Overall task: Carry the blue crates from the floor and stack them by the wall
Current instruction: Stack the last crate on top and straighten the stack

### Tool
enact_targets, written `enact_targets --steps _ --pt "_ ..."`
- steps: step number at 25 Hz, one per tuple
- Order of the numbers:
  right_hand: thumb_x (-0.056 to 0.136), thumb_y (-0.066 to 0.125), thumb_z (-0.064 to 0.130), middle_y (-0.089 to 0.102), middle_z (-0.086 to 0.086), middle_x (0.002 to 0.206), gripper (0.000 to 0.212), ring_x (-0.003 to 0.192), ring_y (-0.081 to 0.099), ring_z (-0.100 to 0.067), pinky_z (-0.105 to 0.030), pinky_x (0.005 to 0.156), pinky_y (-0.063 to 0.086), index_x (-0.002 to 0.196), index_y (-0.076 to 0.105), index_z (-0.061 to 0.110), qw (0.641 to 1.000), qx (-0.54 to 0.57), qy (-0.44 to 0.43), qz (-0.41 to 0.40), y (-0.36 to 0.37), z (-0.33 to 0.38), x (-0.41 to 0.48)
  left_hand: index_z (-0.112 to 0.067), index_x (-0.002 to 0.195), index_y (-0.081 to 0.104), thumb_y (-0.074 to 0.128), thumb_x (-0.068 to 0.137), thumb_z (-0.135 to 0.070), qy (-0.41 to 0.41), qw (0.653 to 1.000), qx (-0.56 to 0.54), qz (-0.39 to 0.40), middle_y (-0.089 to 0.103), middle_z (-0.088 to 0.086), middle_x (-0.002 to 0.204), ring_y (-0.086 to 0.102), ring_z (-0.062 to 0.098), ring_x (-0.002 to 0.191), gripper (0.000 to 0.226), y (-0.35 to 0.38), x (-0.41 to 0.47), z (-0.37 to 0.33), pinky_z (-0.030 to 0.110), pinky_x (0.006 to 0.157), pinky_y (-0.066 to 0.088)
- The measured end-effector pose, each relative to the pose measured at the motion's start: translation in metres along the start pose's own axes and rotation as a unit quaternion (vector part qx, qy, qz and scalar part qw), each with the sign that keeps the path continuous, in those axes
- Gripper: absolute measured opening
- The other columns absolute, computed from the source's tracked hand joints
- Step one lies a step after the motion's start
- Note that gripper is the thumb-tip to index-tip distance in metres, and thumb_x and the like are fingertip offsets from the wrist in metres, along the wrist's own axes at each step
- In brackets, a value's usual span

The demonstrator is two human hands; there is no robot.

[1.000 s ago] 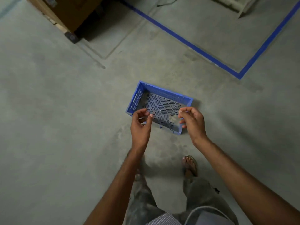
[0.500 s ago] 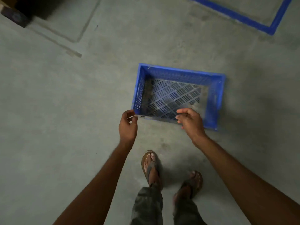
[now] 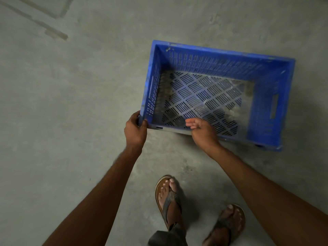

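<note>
1. The blue crate [image 3: 221,52] sits on the grey concrete floor [image 3: 71,121] in front of me, open side up. Its long sides run across my view.
2. Its bottom is a slotted grid in a diamond pattern. The walls are slotted too, and each short wall has a handle slot.
3. My left hand [image 3: 135,130] grips the crate's near left corner. The thumb lies against the near wall and the other fingers curl round onto the left wall, so the corner is pinched between them.
4. My right hand [image 3: 202,130] is over the near rim, towards the middle of the long side. Its fingers [image 3: 190,121] are loose and slightly bent, pointing left, and they hold nothing.
5. I cannot tell whether that palm touches the rim or hangs just above it.
6. Both my forearms reach forward from the bottom of the view, the left one straighter than the right.
7. My feet stand just behind the crate in brown sandals. The left sandal [image 3: 168,201] is nearer the crate, and the right sandal [image 3: 229,224] is further back and to the right.
8. Pale, worn strip marks [image 3: 53,31] cross the floor at the upper left, well apart from the crate.
</note>
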State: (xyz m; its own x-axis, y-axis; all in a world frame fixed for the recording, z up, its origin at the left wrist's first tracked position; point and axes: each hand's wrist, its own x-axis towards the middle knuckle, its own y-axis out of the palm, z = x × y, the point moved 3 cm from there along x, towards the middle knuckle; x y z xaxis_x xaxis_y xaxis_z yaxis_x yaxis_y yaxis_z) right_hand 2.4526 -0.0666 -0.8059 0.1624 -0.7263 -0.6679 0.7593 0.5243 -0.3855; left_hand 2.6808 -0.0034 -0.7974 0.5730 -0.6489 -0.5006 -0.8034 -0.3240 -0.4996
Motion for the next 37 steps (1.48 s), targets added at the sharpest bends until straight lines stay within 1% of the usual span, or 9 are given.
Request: enact_targets --steps 3,6,11,16,20,27,29,33,37 --pt "0.08 0.057 0.004 0.07 0.008 0.113 0.046 0.108 0.064 -0.009 -0.036 0.103 0.049 0.121 0.067 0.024 0.999 -0.032 -0.022 0.038 -0.016 0.016 -0.02 -0.019 0.124 0.068 0.067 0.089 -0.01 -0.02 0.998 -0.055 -0.012 0.075 -0.005 0.109 0.072 0.012 0.098 0.036 -0.005 -0.024 -0.026 0.042 0.09 0.06" --pt "0.072 0.066 0.031 0.069 0.012 0.117 0.055 0.111 0.061 -0.011 -0.04 0.104 0.045 0.127 0.062 0.036 0.976 -0.19 -0.1 0.032 -0.045 0.045 -0.056 -0.015 0.12 0.072 0.075 0.082 -0.009 0.017 0.995 -0.099 -0.013 0.076 -0.004 0.106 0.072 0.016 0.094 0.039 -0.011 -0.065 -0.082 0.04 0.086 0.06" --pt "0.083 0.069 0.035 0.073 0.003 0.101 0.028 0.095 0.066 -0.02 -0.035 0.077 0.052 0.11 0.067 0.031 0.95 -0.206 -0.219 -0.09 -0.106 0.08 -0.11 -0.023 0.118 0.072 0.085 0.079 -0.023 0.08 0.988 -0.116 0.059 0.074 -0.003 0.105 0.069 0.01 0.088 0.041 0.01 -0.141 -0.19 0.025 0.077 0.059" --pt "0.083 0.079 0.031 0.072 0.014 0.095 0.02 0.089 0.067 -0.003 -0.025 0.074 0.053 0.101 0.07 0.029 0.982 -0.031 -0.168 -0.075 -0.172 0.053 -0.149 -0.015 0.102 0.076 0.078 0.088 -0.024 0.103 0.98 -0.114 0.123 0.073 0.004 0.094 0.068 0.011 0.085 0.017 0.038 -0.18 -0.276 0.03 0.083 0.057" --pt "0.083 0.08 0.02 0.068 0.029 0.085 0.016 0.087 0.066 0.004 -0.01 0.074 0.049 0.097 0.073 0.025 0.983 0.02 -0.167 -0.074 -0.208 0.037 -0.166 -0.021 0.114 0.07 0.076 0.087 -0.027 0.169 0.975 -0.048 0.135 0.066 -0.02 0.089 0.064 -0.008 0.083 0.028 0.095 -0.196 -0.346 0.022 0.081 0.056" --pt "0.084 0.079 0.02 0.064 0.029 0.094 0.024 0.092 0.06 0.011 -0.006 0.077 0.043 0.105 0.071 0.027 0.982 0.015 -0.149 -0.113 -0.231 0.0 -0.183 -0.016 0.109 0.06 0.052 0.089 -0.059 0.114 0.978 0.008 0.177 0.071 0.008 0.101 0.07 0.029 0.092 0.048 0.175 -0.2 -0.384 0.047 0.084 0.058" --pt "0.083 0.078 0.018 0.066 0.023 0.1 0.028 0.093 0.059 0.006 -0.009 0.081 0.044 0.109 0.071 0.027 0.982 0.003 -0.134 -0.13 -0.238 -0.006 -0.184 -0.015 0.11 0.053 0.042 0.086 -0.067 0.113 0.975 0.037 0.186 0.069 0.015 0.102 0.069 0.037 0.092 0.058 0.193 -0.202 -0.39 0.052 0.082 0.058" --pt "0.07 0.067 -0.004 0.067 0.01 0.115 0.061 0.104 0.061 -0.006 -0.016 0.087 0.049 0.121 0.068 0.028 0.987 0.048 -0.047 -0.144 -0.269 -0.033 -0.186 -0.005 0.118 0.052 0.044 0.103 -0.048 0.19 0.961 0.125 0.155 0.066 0.02 0.111 0.063 0.04 0.102 0.046 0.197 -0.222 -0.416 0.045 0.086 0.052" --pt "0.079 0.066 -0.002 0.068 0.002 0.113 0.043 0.104 0.065 -0.017 -0.035 0.093 0.052 0.117 0.066 0.019 0.938 0.192 0.117 -0.265 -0.309 -0.077 -0.191 -0.01 0.118 0.055 0.042 0.102 -0.054 0.285 0.928 0.215 0.109 0.069 0.015 0.111 0.063 0.038 0.106 0.049 0.173 -0.27 -0.455 0.042 0.082 0.046"
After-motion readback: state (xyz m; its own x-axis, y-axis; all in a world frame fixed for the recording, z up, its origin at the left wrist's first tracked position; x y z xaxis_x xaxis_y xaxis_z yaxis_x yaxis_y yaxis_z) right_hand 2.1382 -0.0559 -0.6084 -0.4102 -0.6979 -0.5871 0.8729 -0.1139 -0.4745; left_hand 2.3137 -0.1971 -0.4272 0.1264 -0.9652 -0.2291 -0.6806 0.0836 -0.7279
